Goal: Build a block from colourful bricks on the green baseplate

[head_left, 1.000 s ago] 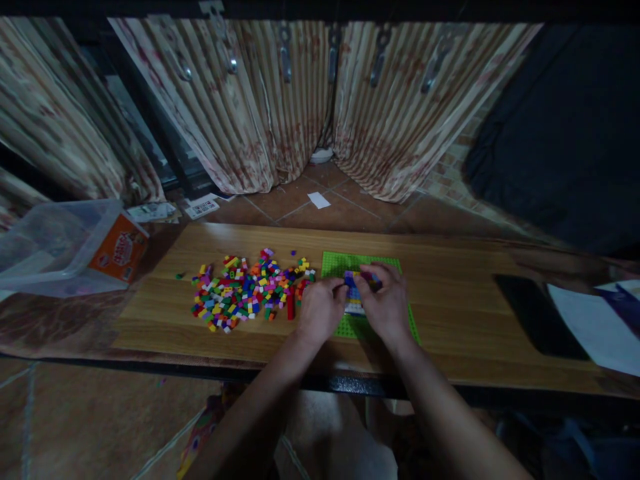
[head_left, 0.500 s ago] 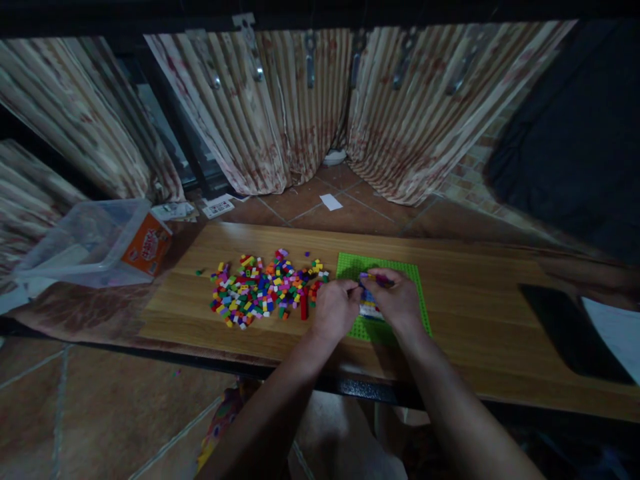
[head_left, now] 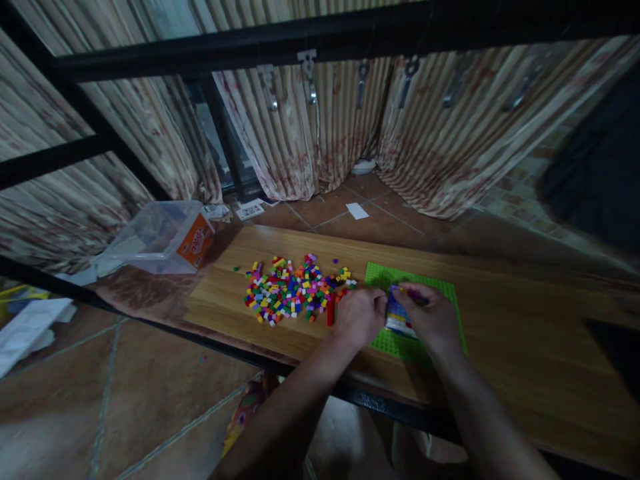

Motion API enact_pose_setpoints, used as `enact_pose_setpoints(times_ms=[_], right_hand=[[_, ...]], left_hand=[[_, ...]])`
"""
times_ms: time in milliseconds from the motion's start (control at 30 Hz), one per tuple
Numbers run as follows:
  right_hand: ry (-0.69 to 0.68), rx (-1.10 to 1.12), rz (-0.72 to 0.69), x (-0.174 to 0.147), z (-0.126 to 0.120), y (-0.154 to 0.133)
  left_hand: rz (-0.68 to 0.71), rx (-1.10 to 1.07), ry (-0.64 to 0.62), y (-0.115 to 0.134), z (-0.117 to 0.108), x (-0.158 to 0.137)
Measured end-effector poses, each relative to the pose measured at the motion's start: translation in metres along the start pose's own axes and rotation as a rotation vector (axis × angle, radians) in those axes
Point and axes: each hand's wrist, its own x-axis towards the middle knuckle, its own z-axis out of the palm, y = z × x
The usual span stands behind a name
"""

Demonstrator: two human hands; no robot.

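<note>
A green studded baseplate lies on the wooden table, bearing a low build of toy bricks in rows of blue, white, yellow and some red. At the build's left edge is my left hand, its fingers curled closed; anything between them is hidden. My right hand lies over the build's right side, thumb and fingers pinched near its top edge. Dark and purple bits show by those fingers, too small to name. Left of my left hand spreads a heap of loose toy bricks, with a long red brick at its near right side.
A clear plastic box with an orange label stands left of the wooden table. A black metal bar with hanging clips crosses above. Striped curtains hang behind. A dark flat object lies at the right.
The camera view has turned left, so the table and bricks appear further right. Both hands stay at the build, the right one still pinched at its upper part.
</note>
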Motion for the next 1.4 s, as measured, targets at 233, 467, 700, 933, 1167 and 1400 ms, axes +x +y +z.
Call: enact_pose_setpoints(times_ms=[233, 467, 700, 933, 1167, 1400], right_hand=[[-0.033, -0.002, -0.042, -0.003, -0.006, -0.003], [-0.088, 0.028, -0.047, -0.006, -0.005, -0.003], [-0.139, 0.04, -0.052, -0.009, -0.005, -0.004], [-0.164, 0.046, -0.051, -0.009, -0.007, -0.004], [-0.153, 0.026, -0.058, -0.01, -0.007, -0.009], [-0.156, -0.003, -0.038, -0.005, -0.01, -0.008]], left_hand=[[-0.147, 0.314, 0.307, -0.069, -0.061, 0.038], [-0.073, 0.402, 0.264, -0.109, -0.064, 0.049], [-0.119, 0.431, 0.235, -0.11, -0.063, 0.05], [-0.147, 0.53, 0.14, -0.109, -0.077, 0.044], [-0.176, 0.554, 0.122, -0.107, -0.081, 0.041], [-0.173, 0.556, 0.126, -0.106, -0.084, 0.037]])
